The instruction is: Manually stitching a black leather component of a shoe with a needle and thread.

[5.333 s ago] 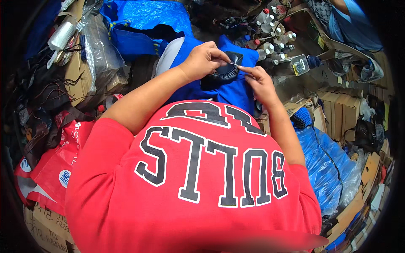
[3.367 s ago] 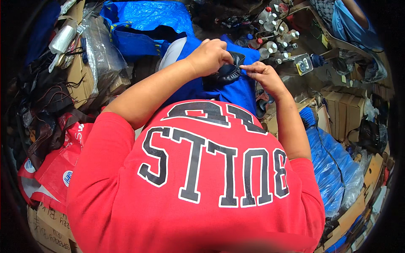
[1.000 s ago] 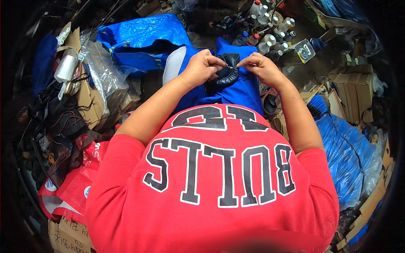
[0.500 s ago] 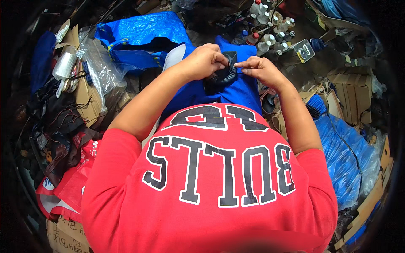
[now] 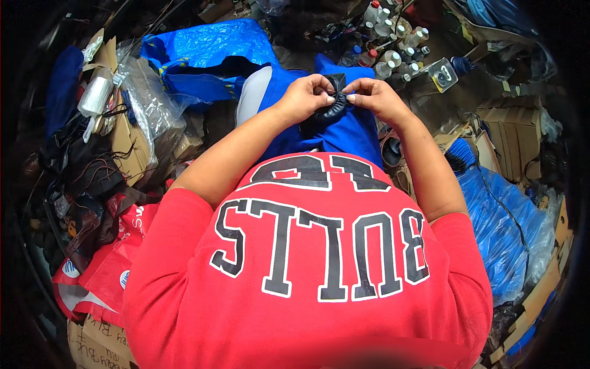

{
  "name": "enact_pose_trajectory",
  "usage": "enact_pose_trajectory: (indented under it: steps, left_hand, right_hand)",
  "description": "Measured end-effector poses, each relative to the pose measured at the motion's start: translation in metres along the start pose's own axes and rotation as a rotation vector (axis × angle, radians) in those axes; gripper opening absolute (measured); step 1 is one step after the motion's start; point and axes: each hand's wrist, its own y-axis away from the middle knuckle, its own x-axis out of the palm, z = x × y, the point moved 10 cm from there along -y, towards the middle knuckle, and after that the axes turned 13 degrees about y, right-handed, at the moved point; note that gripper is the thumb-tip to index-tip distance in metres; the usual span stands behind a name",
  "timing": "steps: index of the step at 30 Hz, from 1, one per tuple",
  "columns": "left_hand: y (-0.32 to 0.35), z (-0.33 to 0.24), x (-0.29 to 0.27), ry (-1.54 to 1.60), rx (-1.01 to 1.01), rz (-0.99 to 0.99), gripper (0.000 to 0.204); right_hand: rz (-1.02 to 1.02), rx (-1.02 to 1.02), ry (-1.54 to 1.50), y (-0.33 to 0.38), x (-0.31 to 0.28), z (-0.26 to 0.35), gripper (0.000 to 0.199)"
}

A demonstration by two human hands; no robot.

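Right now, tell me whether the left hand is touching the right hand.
Apart: the head view shows a gap, with the black gathered piece visible between the fingertips of the left hand and right hand.

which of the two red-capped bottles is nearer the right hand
The red-capped bottle beside the blue-capped bottle; the other red-capped bottle is at the group's far end, farther from the right hand.

Your bare left hand (image 5: 305, 98) partly hides the rounded, gathered piece of glossy black material (image 5: 335, 111); anything between your fingertips (image 5: 330, 99) is too small to tell.
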Motion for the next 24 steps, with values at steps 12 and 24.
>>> enact_pose_trajectory:
  steps: [12,24]
  left_hand:
    - [0.011,-0.034,-0.017,-0.212,0.074,0.017,0.011]
    - [0.009,-0.040,0.007,-0.583,0.117,0.038,0.010]
  right_hand:
    - [0.016,-0.090,0.061,-0.005,-0.026,-0.007,0.014]
    - [-0.063,-0.050,-0.005,0.029,-0.034,-0.005,0.015]
